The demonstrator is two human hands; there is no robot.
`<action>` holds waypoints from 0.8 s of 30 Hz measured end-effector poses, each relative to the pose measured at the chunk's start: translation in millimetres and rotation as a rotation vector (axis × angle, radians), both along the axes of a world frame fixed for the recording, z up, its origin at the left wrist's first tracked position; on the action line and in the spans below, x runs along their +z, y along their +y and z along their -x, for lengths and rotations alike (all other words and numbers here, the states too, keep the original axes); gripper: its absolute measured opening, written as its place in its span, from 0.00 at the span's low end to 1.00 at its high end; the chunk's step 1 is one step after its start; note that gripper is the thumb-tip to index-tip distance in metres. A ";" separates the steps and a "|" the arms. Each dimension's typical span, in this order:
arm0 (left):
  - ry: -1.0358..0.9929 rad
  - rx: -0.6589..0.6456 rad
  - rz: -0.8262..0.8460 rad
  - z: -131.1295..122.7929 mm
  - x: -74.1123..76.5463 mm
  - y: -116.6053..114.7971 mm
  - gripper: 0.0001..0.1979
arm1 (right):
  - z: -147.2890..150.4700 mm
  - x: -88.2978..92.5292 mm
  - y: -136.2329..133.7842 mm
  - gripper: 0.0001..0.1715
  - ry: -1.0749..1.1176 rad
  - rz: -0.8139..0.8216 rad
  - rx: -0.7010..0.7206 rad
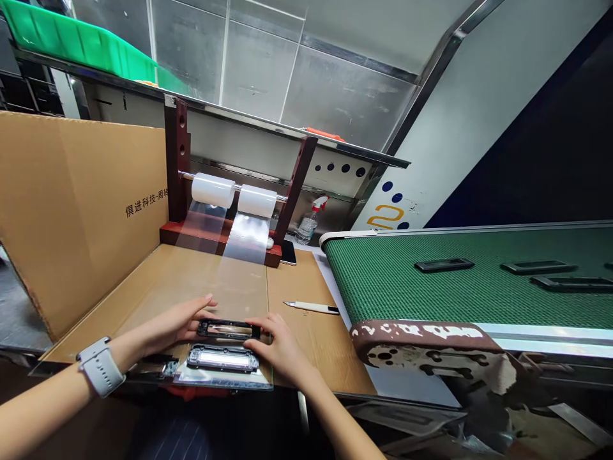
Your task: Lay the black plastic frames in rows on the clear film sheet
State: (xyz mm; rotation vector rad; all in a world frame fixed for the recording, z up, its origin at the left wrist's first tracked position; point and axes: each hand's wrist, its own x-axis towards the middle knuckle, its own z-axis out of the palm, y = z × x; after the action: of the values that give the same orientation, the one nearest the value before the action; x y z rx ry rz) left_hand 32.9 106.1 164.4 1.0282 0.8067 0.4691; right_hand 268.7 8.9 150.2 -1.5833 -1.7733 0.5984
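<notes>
A black rectangular frame (228, 329) with a long window is held level between my two hands, just above the bench. My left hand (184, 322) has its left end, the index finger stretched out past it. Thumb and fingers of my right hand (278, 345) pinch its right end. Right below lies a second black frame (223, 359) with a pale, shiny middle, resting on a clear sheet at the bench's near edge. Clear film (246, 237) runs from a white roll (257, 200) towards my hands. Beside it hangs another white roll (213, 190).
A dark red stand (220, 240) carries the rolls. Right of my hands lies a craft knife (311, 308) on the cardboard (306, 275). A spray bottle (307, 223) stands behind. The green conveyor belt (383, 281) carries several black frames (444, 265). A cardboard panel (86, 211) walls the left.
</notes>
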 end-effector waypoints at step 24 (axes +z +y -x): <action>0.804 -0.191 -2.106 32.5 -42.6 -77.9 0.33 | -24.8 -27.8 -24.3 0.22 0.129 -0.220 -0.170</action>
State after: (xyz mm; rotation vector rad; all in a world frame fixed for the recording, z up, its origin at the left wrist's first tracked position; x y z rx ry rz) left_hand 0.4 28.2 121.8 3.3602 0.6643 0.6886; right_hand 293.5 -15.4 122.4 -1.4896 -1.5351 0.4001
